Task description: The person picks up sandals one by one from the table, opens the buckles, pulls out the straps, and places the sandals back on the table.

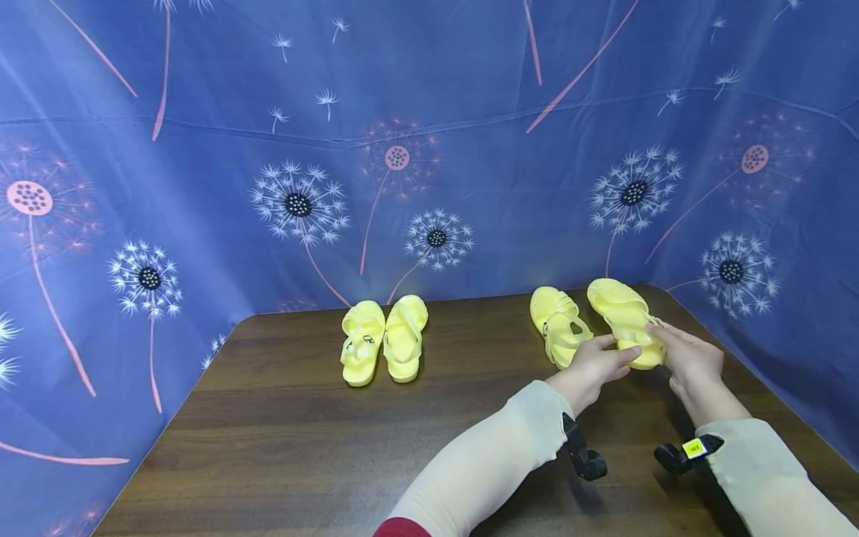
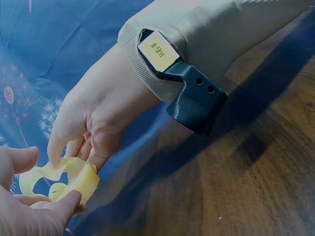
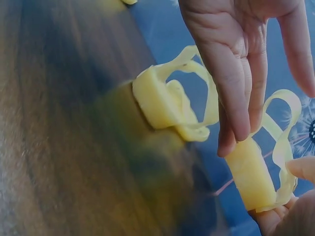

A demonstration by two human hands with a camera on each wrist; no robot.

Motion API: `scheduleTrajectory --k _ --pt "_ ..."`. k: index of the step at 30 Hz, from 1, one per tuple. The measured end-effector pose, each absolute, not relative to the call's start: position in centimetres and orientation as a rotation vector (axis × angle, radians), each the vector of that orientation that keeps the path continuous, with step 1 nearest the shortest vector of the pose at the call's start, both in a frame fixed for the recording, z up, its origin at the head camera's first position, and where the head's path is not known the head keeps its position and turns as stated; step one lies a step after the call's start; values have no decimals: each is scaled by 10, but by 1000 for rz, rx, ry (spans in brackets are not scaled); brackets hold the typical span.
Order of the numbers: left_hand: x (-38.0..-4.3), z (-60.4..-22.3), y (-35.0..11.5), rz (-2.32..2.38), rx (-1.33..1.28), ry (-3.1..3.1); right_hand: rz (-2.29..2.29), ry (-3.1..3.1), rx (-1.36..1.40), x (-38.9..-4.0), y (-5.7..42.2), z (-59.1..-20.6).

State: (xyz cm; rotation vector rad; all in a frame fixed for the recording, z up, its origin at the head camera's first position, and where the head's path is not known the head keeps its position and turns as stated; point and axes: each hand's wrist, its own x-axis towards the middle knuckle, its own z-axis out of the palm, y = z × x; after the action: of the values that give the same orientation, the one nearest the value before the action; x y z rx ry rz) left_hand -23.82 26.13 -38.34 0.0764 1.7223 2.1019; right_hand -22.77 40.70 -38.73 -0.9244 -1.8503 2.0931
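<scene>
At the right back of the table is a yellow sandal (image 1: 614, 302); both hands are at its heel end. My right hand (image 1: 694, 365) grips it on the right side, with digits at the strap and heel in the left wrist view. My left hand (image 1: 590, 369) touches the heel (image 3: 251, 174) from the left with fairly straight fingers; its thumb (image 3: 298, 46) stands apart from the sandal. Just left of this one lies a second yellow sandal (image 1: 553, 306), its heel partly behind the left hand. Whether the held sandal rests on the table cannot be made out.
Another pair of yellow sandals, one left (image 1: 362, 343) and one right (image 1: 404, 339), lies side by side left of centre. The dark wooden table (image 1: 302, 447) ends at a blue curtain (image 1: 470, 149) with dandelion prints. Black camera mounts (image 1: 582, 451) sit on both wrists.
</scene>
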Motion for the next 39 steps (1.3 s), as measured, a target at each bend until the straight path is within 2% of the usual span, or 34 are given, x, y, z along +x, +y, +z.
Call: scheduleTrajectory --k 24,32,39 --pt "-243 -354 184 2049 210 1833 2154 -1729 -697 -233 338 -354" --pt "-243 -357 153 2153 156 1806 2226 -1708 -595 -235 307 -354" --pt "-243 -357 126 2300 91 1796 2216 -1792 -621 -239 276 -354"
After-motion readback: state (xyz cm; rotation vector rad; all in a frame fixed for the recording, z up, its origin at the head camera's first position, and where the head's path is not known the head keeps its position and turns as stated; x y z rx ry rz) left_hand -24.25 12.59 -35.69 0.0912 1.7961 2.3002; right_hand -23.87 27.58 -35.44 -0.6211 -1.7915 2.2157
